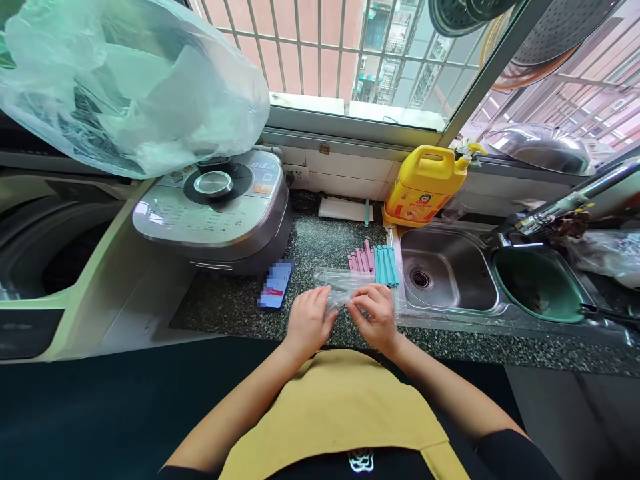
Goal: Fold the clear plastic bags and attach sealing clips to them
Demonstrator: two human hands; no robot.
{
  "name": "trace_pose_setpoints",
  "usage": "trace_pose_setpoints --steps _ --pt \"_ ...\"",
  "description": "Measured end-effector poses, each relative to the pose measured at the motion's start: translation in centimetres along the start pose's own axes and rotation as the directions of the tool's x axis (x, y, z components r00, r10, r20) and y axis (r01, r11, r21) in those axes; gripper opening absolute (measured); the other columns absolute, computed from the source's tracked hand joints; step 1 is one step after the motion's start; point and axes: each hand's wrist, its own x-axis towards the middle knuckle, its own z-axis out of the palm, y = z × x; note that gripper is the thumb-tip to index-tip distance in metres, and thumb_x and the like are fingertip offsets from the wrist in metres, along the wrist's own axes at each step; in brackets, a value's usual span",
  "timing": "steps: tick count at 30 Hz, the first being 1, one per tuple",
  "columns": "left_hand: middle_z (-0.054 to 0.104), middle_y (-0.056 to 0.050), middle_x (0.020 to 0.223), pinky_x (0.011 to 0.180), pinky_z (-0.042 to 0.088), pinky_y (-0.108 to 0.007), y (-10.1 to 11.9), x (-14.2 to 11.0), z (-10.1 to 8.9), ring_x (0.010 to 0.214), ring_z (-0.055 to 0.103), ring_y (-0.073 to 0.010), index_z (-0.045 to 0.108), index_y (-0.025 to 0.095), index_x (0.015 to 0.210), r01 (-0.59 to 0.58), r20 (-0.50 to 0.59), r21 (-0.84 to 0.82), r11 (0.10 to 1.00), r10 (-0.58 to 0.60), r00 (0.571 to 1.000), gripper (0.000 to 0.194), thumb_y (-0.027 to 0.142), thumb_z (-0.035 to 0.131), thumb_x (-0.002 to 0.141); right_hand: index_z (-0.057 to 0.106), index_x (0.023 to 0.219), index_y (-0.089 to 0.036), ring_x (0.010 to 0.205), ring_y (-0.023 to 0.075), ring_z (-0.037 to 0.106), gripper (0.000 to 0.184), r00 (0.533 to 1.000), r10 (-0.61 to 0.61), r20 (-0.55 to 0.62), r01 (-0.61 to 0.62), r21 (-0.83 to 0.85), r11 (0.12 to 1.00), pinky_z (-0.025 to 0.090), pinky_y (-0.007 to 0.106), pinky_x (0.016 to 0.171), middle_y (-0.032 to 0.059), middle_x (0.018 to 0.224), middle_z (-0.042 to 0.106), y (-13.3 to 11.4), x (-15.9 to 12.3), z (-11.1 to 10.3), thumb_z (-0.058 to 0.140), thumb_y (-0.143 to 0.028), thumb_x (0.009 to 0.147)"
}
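Observation:
Both of my hands rest on a clear plastic bag [336,283] lying flat on the speckled counter [235,307]. My left hand [309,321] has its fingers curled on the bag's left part. My right hand [377,315] pinches the bag's near edge. Just beyond the bag lie several pink sticks [361,260] and several teal sticks [386,265] side by side, close to the sink's rim.
A phone [275,285] lies left of the bag, in front of a silver rice cooker [220,207]. A steel sink [447,273] and a green basin [537,287] are to the right. A yellow detergent jug [425,187] stands behind. A large plastic bag [130,80] hangs at upper left.

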Motion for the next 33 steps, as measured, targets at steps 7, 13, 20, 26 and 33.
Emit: trace_pose_setpoints --steps 7,13,20,26,33 --pt "0.071 -0.01 0.099 0.081 0.049 -0.039 -2.4 -0.7 -1.8 0.091 0.06 -0.0235 0.065 0.014 0.101 -0.111 -0.015 0.017 0.994 0.111 0.994 0.027 0.021 0.042 0.09 0.059 0.071 -0.021 0.08 0.0176 0.055 0.012 0.966 0.256 0.035 -0.25 0.384 0.889 0.042 0.035 0.077 0.0031 0.08 0.061 0.4 -1.1 -1.8 0.055 -0.023 0.082" --pt "0.071 -0.009 0.098 0.082 0.051 -0.038 -2.1 0.2 -4.4 0.091 0.062 -0.021 0.066 0.015 0.103 -0.141 0.04 -0.102 0.985 0.146 0.989 0.029 0.018 0.041 0.089 0.059 0.088 -0.023 0.088 0.0185 0.056 0.01 0.952 0.303 -0.05 -0.241 0.492 0.837 0.046 0.034 0.079 0.005 0.09 0.059 2.4 -1.1 -2.4 0.049 -0.022 0.086" --pt "0.071 -0.011 0.097 0.076 0.05 -0.036 -2.1 1.4 -6.4 0.086 0.064 -0.0213 0.066 0.015 0.105 -0.144 0.195 -0.132 0.981 0.169 0.966 0.03 0.017 0.042 0.087 0.057 0.111 -0.023 0.11 0.0226 0.052 0.034 0.958 -0.155 0.24 0.02 0.486 0.874 0.041 0.043 0.096 0.01 0.117 0.058 1.5 2.8 -3.2 0.062 -0.027 0.078" --pt "0.072 -0.006 0.083 0.069 0.047 -0.027 -2.2 2.3 -8.7 0.074 0.062 -0.0177 0.07 0.019 0.097 0.12 0.531 -0.308 0.944 0.066 0.845 0.033 0.03 0.04 0.089 0.063 0.075 -0.019 0.07 0.0143 0.06 0.015 0.954 -0.113 0.278 -0.062 0.551 0.832 0.048 0.03 0.067 0.0042 0.075 0.065 0.2 4.5 -3.1 0.056 -0.028 0.085" --pt "0.072 -0.007 0.088 0.07 0.047 -0.025 -3.1 2.8 -10.6 0.076 0.061 -0.0174 0.073 0.014 0.088 0.542 0.779 -0.421 0.727 -0.017 0.627 0.045 0.051 0.047 0.081 0.061 0.081 -0.021 0.061 0.0118 0.057 0.025 0.93 0.272 0.246 -0.366 0.669 0.647 0.047 0.026 0.059 -0.0002 0.067 0.062 1.4 4.1 -3.0 0.053 -0.044 0.086"
